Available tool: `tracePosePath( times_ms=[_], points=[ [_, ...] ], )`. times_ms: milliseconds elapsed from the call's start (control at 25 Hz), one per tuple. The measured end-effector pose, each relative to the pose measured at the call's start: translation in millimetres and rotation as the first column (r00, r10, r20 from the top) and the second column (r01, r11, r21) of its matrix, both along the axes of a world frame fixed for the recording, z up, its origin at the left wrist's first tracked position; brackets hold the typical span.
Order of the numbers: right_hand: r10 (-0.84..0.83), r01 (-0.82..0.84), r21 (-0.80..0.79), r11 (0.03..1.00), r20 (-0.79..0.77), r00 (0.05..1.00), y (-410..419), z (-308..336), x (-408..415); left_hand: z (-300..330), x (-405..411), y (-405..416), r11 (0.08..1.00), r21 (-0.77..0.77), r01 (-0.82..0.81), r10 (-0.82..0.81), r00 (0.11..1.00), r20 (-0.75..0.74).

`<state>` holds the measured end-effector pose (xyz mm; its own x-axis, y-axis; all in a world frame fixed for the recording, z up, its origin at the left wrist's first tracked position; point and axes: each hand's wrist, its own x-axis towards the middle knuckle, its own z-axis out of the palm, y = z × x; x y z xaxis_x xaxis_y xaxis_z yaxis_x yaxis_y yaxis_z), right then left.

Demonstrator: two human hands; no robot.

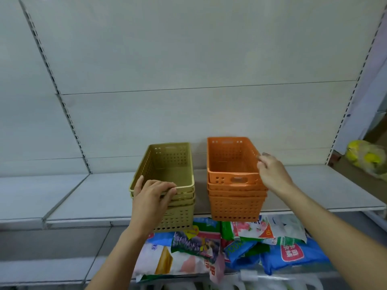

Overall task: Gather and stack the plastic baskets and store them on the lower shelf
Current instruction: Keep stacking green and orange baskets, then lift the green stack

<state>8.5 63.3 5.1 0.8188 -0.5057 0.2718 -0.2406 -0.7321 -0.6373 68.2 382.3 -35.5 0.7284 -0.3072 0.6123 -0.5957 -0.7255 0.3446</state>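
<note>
Two stacks of perforated plastic baskets stand side by side on a grey shelf [314,185]. The tan stack [167,164] is on the left and overhangs the shelf's front edge. My left hand [151,198] grips its near rim, fingers curled over the top basket's edge. The orange stack [232,164] stands to the right, also jutting past the front edge. My right hand [272,174] is at its right rim near the front corner, fingers loosely bent and touching the rim; a firm grip cannot be confirmed.
Below the shelf's front edge lies a lower shelf heaped with several packaged goods [219,245] in bags. A bag of yellow items [366,158] sits at the far right. White back panels with slotted uprights [69,118] rise behind the baskets.
</note>
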Motion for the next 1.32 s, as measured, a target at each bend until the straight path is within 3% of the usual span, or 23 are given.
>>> tracePosePath(
  times_ms=[80, 160, 280, 360, 480, 640, 800, 1000, 1320],
  points=[
    [0.098, -0.113, -0.248, 0.962, -0.073, 0.993, 16.3, -14.8, -14.0, -6.1, -3.5, -4.5, 0.998, 0.006, -0.068, 0.068, 0.997, 0.029],
    [0.145, -0.219, -0.459, 0.861, -0.191, 0.971, 30.0, -23.7, -25.2, -9.8, -6.7, -9.9, 0.995, -0.011, -0.096, 0.096, 0.995, 0.010],
    [0.055, -0.195, -0.545, 0.815, -0.263, 0.963, 39.7, -20.2, -26.8, -3.7, -9.5, -15.4, 0.995, 0.008, -0.103, 0.104, 0.992, -0.069],
    [0.070, -0.177, -0.570, 0.803, -0.204, 0.976, 60.4, -20.4, -29.2, 1.6, -18.0, -12.8, 0.986, 0.109, -0.130, 0.142, 0.983, -0.112],
    [0.298, -0.231, -0.509, 0.829, 0.053, 0.953, 116.3, -36.6, -41.3, -9.6, -40.9, 8.4, 0.977, 0.196, -0.087, 0.117, 0.982, -0.146],
    [0.488, -0.392, -0.380, 0.838, 0.198, 0.850, 209.2, -58.6, -45.9, -41.4, -72.8, 84.4, 0.993, 0.007, -0.116, 0.116, 0.989, -0.090],
    [0.585, -0.543, -0.230, 0.808, 0.204, 0.785, 321.7, -85.7, -22.2, -67.8, -83.9, 195.6, 0.968, -0.105, -0.228, 0.206, 0.960, -0.188],
    [0.617, -0.612, -0.083, 0.787, 0.125, 0.777, 503.5, -109.2, 16.6, -78.0, -73.9, 375.5, 0.925, -0.074, -0.372, 0.321, 0.871, -0.372],
    [0.767, -0.767, 0.093, 0.634, 0.046, 0.640, 715.7, -89.0, 107.3, -51.9, -4.5, 595.0, 0.878, -0.114, -0.465, 0.381, 0.823, -0.421]
  ],
)
